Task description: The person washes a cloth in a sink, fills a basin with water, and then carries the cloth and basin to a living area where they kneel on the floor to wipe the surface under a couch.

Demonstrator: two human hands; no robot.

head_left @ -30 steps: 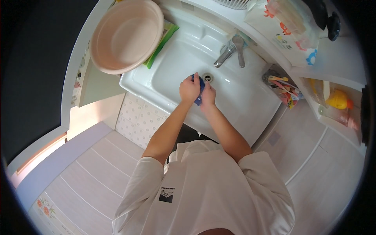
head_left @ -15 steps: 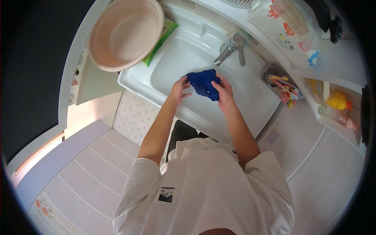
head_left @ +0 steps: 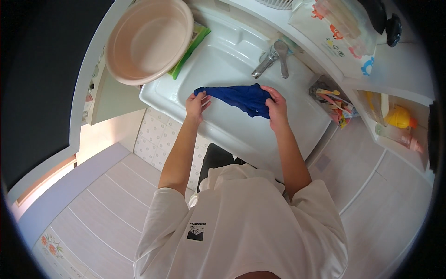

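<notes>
A dark blue cloth (head_left: 239, 98) is stretched sideways between my two hands over the white sink (head_left: 223, 65). My left hand (head_left: 197, 106) pinches its narrow left end, with some fingers hanging free below. At the wider right end, my right hand (head_left: 276, 108) grips the cloth between thumb and fingers, and its lower edge droops there. What kind of cloth item it is does not show. Behind my right hand stands the chrome faucet (head_left: 269, 61), its lever pointing toward me.
A pink basin (head_left: 153, 42) rests on the sink's left corner, beside a green packet (head_left: 191, 50). At the right, a holder with toothbrushes (head_left: 331, 97) stands on the sink's rim. Shelves hold a yellow bottle (head_left: 397, 117) and a patterned white bag (head_left: 332, 42).
My hands have moved apart, the left one farthest to the left. The bunched cloth is now drawn out into a long, tapering shape.
</notes>
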